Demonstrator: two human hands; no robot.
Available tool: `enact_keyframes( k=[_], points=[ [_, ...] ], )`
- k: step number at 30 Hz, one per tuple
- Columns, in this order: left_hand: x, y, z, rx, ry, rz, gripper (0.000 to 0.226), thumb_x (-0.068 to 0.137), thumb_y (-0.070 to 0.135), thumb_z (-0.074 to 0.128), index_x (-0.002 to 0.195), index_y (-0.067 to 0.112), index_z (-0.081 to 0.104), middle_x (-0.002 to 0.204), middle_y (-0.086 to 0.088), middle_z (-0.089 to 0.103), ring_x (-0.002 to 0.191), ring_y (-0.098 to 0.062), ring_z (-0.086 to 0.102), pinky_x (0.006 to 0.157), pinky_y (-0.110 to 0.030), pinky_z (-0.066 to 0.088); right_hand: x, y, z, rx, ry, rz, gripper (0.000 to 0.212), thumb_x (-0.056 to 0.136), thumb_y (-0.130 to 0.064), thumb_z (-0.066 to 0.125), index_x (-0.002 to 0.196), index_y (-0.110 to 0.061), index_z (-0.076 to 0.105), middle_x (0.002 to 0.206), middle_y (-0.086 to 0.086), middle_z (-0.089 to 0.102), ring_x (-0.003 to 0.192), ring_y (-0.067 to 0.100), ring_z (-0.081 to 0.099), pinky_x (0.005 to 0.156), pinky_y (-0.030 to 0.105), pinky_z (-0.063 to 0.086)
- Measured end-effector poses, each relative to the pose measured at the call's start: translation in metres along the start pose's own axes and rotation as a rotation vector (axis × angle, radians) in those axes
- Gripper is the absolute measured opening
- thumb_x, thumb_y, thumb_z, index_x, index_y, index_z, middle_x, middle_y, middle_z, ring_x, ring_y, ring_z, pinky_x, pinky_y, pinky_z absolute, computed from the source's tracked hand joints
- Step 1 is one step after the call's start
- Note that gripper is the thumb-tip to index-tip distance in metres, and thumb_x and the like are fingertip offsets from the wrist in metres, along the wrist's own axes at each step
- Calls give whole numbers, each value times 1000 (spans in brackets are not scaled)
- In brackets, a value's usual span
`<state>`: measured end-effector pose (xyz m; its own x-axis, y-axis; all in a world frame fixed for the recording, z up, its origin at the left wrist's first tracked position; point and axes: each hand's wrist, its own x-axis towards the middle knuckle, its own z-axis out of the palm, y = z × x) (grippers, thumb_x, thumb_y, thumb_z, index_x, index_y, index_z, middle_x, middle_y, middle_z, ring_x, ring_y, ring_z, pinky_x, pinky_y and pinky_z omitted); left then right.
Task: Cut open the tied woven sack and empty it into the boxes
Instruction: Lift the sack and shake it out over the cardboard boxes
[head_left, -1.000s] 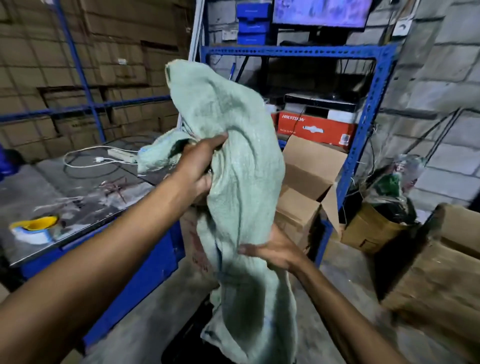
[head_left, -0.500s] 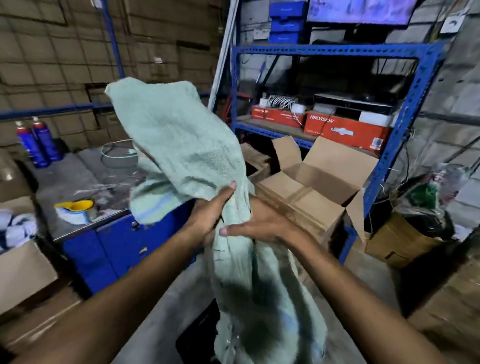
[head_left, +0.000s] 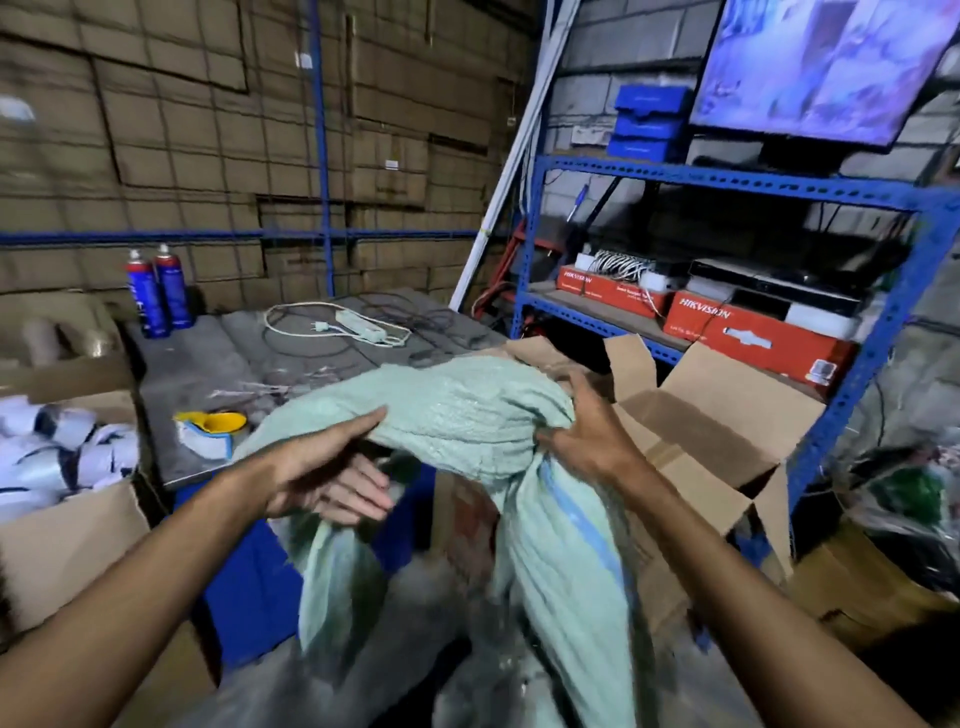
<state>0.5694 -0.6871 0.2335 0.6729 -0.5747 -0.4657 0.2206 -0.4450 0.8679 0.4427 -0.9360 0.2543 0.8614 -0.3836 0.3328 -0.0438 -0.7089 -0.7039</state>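
Two hands bunch limp sack (head_left: 467, 421) above floor: left hand (head_left: 322, 467) clamped on one fold, right hand (head_left: 587, 436) on other, likely folding emptied sack. Box (head_left: 727, 431) open behind.

Two spray cans (head_left: 160, 291) upper left; power strip (head_left: 362, 327) centre; monitor (head_left: 826, 67) upper right; tape roll (head_left: 208, 434) centre left.

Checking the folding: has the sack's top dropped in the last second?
Yes. The sack was raised against the shelf top; now it's bunched low at table height.

Both forearms bare, no sleeves, gloves, or jewellery.
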Motion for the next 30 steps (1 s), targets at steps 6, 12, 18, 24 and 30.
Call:
enact_keyframes(
  k=[6,12,18,24,30],
  points=[
    [-38,0,-32,184,792,812,52,56,49,84,97,29,58,95,3,63,84,-15,59,76,-30,47,50,-95,20,-149,-99,-154,34,70,-9,72,98,-20,56,83,-11,59,82,11,58,72,24,41],
    [-26,-24,-7,-16,408,882,116,52,37,91,145,17,26,135,13,53,119,13,50,106,-18,40,39,-175,87,562,-187,-196,42,79,12,48,116,-7,59,92,-5,64,76,-4,61,63,6,47],
    [-27,-30,-78,-665,857,863,48,67,-6,73,111,11,64,106,7,72,92,3,68,74,-19,56,32,-188,123,121,-419,-427,101,72,-31,78,149,-27,13,150,1,31,136,1,33,113,24,26],
    [-54,-35,-132,-1245,353,586,29,93,20,46,106,3,66,92,-12,75,79,-25,73,67,-32,61,-5,-164,222,198,-440,-311,118,60,-36,83,147,-35,4,140,-7,49,129,9,43,110,44,37],
    [-104,-89,-172,-967,975,585,49,83,16,70,127,16,48,117,-11,69,76,-11,72,57,-19,57,36,-175,253,-86,-209,-353,72,73,-11,62,136,-31,36,123,11,63,111,32,60,84,42,53]
  ],
)
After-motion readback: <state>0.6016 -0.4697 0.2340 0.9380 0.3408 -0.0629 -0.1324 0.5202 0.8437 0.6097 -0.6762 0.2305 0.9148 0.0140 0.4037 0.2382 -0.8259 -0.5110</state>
